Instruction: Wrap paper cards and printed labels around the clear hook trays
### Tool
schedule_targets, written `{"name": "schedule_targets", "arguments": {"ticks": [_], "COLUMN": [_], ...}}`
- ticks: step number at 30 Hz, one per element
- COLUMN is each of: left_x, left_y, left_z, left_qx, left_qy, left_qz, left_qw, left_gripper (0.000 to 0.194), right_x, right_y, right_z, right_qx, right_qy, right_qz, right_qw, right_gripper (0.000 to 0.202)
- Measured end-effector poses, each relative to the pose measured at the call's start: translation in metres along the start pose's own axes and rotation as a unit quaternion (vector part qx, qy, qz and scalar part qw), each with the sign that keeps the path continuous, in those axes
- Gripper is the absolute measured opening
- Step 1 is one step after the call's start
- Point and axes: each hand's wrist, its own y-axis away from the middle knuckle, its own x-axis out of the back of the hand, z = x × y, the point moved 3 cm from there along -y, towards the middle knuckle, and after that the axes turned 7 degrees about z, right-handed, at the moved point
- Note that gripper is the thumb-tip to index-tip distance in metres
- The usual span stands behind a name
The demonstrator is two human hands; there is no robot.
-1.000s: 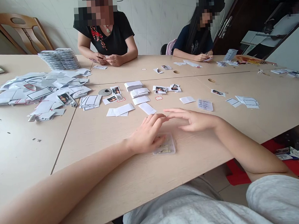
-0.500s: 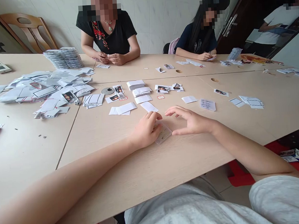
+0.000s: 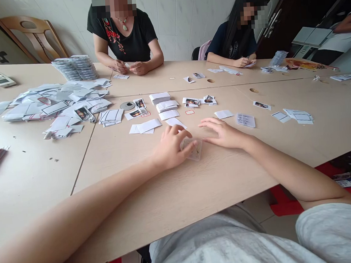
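Observation:
A small clear plastic box [image 3: 196, 151] with tiny pieces inside lies on the table before me. My left hand [image 3: 173, 147] rests at its left side, thumb across the top and index finger curled at the far edge; part of the box is hidden under it. Just right of the box, my right hand [image 3: 223, 132] is open and holds nothing, fingers stretched left and thumb tip close to the box's right edge. Beyond my hands are a folded white paper slip [image 3: 223, 114] and a second clear box [image 3: 245, 120] holding small dark items.
White card stacks [image 3: 163, 102] and photo cards [image 3: 191, 102] lie farther back. On the left are a tape roll [image 3: 127, 106], a large card pile [image 3: 51, 103] and stacked plastic cases [image 3: 75, 68]. Two people sit across the table [image 3: 154, 180]; another stands far right.
The clear box has turned and shifted slightly away from me. My left thumb has straightened over it, and the right hand's fingers and thumb have come closer together.

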Motion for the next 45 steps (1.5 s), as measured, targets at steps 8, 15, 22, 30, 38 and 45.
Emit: {"name": "schedule_targets", "arguments": {"ticks": [8,15,22,30,38,45], "left_x": [0.05,0.03,0.022,0.02,0.02,0.02], "left_y": [-0.032,-0.019,-0.016,-0.017,-0.017,-0.016], "left_z": [-0.079,-0.07,-0.063,-0.064,-0.063,-0.065], "left_qx": [0.174,-0.019,-0.112,-0.11,-0.104,-0.111], "left_qy": [-0.044,-0.202,-0.223,-0.209,-0.208,-0.201], "left_qz": [0.18,0.153,0.122,0.106,0.099,0.108], "left_qw": [0.967,0.967,0.961,0.966,0.967,0.967], "left_gripper": [0.011,0.02,0.02,0.02,0.021,0.02], "right_x": [-0.006,-0.01,-0.022,-0.026,-0.025,-0.026], "right_y": [-0.003,-0.058,-0.105,-0.103,-0.101,-0.103], "right_z": [0.008,0.057,0.077,0.084,0.083,0.086], "right_qx": [-0.021,0.01,0.069,0.003,-0.037,-0.021], "right_qy": [0.047,0.201,0.211,0.205,0.221,0.176], "right_qz": [0.036,0.209,0.194,0.176,0.17,0.142], "right_qw": [0.998,0.957,0.956,0.963,0.96,0.974], "right_gripper": [0.035,0.03,0.026,0.036,0.033,0.034]}}
